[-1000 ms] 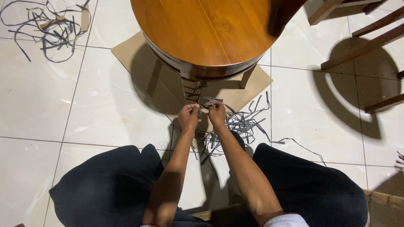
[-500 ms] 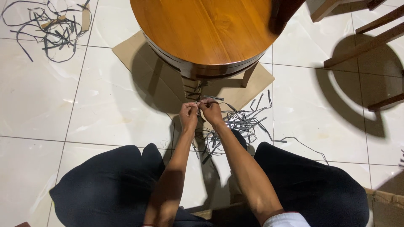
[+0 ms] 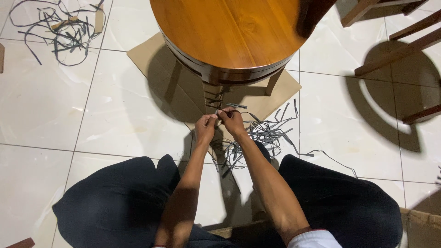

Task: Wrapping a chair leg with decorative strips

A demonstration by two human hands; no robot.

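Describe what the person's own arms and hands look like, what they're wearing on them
Both forearms are bare, and the left hand and right hand wear no gloves. I can make out no rings or watch. A white sleeve edge shows at the right upper arm.

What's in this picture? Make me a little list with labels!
Place: white tiled floor
Person: sitting on the floor, dark trousers
Left hand: pinching a thin grey strip by the stool leg
Right hand: on the same strip, close to the left hand
Stool: round wooden top, standing on cardboard
Near pile: loose grey strips beside the right hand
Far pile: more grey strips, top left
Other furniture: wooden chair legs, top right
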